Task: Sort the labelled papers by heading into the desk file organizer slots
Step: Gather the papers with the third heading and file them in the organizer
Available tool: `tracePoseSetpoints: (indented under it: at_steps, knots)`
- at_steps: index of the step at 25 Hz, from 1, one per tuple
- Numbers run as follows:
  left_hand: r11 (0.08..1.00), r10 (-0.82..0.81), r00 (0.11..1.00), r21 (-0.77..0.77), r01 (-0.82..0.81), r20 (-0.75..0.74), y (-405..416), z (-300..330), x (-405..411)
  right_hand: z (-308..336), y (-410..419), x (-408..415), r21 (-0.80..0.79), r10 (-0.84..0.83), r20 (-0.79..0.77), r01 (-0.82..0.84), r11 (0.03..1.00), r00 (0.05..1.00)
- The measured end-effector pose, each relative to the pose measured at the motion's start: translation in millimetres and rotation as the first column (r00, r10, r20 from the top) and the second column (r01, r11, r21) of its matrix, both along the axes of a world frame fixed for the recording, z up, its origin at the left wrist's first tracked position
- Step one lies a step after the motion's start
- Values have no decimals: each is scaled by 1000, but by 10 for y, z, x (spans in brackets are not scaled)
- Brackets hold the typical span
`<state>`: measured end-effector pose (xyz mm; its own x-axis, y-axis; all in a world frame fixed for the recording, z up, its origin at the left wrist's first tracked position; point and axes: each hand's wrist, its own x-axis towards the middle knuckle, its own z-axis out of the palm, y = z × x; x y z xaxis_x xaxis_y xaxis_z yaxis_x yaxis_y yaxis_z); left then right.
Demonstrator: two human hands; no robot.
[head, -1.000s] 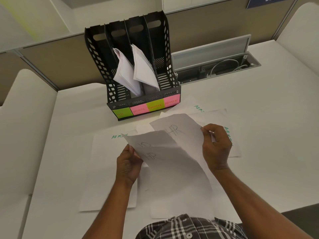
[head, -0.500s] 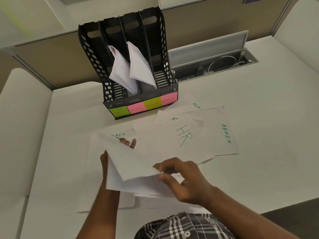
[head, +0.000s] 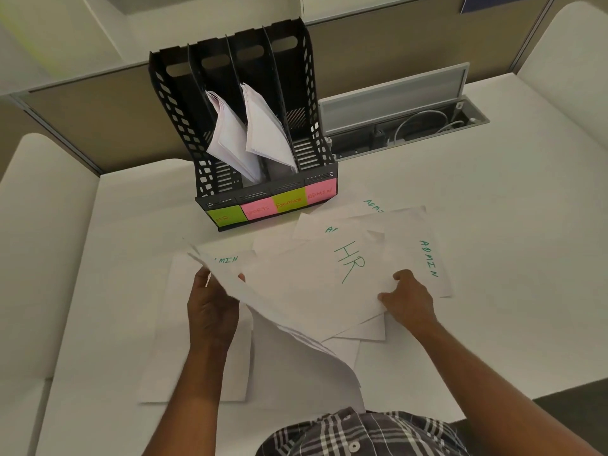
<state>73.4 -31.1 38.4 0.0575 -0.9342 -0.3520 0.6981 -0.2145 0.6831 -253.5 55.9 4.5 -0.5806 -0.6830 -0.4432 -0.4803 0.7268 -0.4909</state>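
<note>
On the desk before the organizer point(head: 243, 153), HR sheet point(head: 329, 284) now pinched at its near right corner by right hand point(head: 408, 299), no longer beside the left; left hand point(head: 210, 307) gripping lifted sheets point(head: 279, 320); ADMIN pages point(head: 424, 255) alongside.

A black four-slot file organizer point(head: 250, 149) stands upright, its front labelled HR, SPORTS, FINANCE, ADMIN on green and pink notes. The two middle slots hold leaning white sheets. Loose papers point(head: 408, 245) headed HR and ADMIN lie overlapping just before it.
</note>
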Motion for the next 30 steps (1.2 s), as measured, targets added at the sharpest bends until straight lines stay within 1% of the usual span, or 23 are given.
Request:
tracePoseSetpoints:
  at_steps: [2,4,5,6,8,9,10,11,12,14,16,17,18,19,20,21,22,23,24,25,26,27,30]
  knots:
    - [999,-35,998,-20,36,49,19,96,-30,88,9,74,-98,-40,44,44,994,998]
    - [999,-40,998,-23,41,54,21,98,-25,233,-5,71,-340,-62,45,74,938,997]
    - [999,-51,997,-13,52,58,17,114,-37,334,0,99,-488,-50,39,63,870,998]
    - [997,-75,994,-27,77,75,-2,78,-21,458,10,152,-641,-5,19,16,768,1000]
    - [991,-101,988,-82,110,113,-48,76,-47,650,37,249,-863,151,-162,-214,458,975]
    - [985,-119,980,-106,137,160,-74,78,-67,736,64,314,-895,228,-257,-320,310,939]
    - [977,-132,970,-137,162,202,-103,80,-74,805,96,383,-904,305,-309,-378,201,901]
    - [967,-147,961,-172,190,234,-122,110,-87,855,132,457,-905,377,-333,-405,131,864]
    - [953,-161,949,-209,222,271,-129,117,-85,884,170,541,-900,434,-354,-428,82,828]
    - [934,-177,906,-224,277,384,-151,106,-83,902,240,679,-882,525,-378,-469,47,763]
    - [939,-149,868,-209,275,473,-170,92,-86,882,299,731,-891,585,-325,-448,74,743]
    - [941,-143,864,-205,270,482,-179,84,-89,877,325,725,-908,603,-263,-405,110,753]
    - [942,-132,862,-208,262,490,-180,96,-94,866,342,710,-933,609,-145,-313,179,780]
    - [944,-120,860,-211,254,496,-176,98,-104,835,351,680,-944,582,21,-175,280,813]
    - [946,-118,854,-205,252,507,-161,102,-105,794,346,639,-913,494,214,-7,407,843]
    - [949,-117,851,-195,248,511,-151,96,-109,727,321,570,-828,338,371,144,541,865]
    - [954,-112,855,-186,235,507,-139,95,-116,625,293,461,-709,138,395,206,674,908]
    - [959,-107,867,-181,219,486,-137,81,-120,504,269,341,-536,-18,267,164,828,964]
    - [963,-101,878,-177,205,468,-139,71,-118,392,269,259,-292,-38,118,72,954,992]
    - [964,-98,885,-177,198,456,-148,63,-124,285,294,220,-59,24,46,-21,998,999]
    - [966,-92,888,-175,189,450,-154,65,-138,186,318,209,75,59,60,-64,995,996]
    - [968,-90,893,-173,183,441,-158,66,-158,100,334,222,113,35,110,-47,992,993]
    - [972,-76,901,-171,163,426,-154,85,-204,8,345,328,17,-109,213,108,994,971]
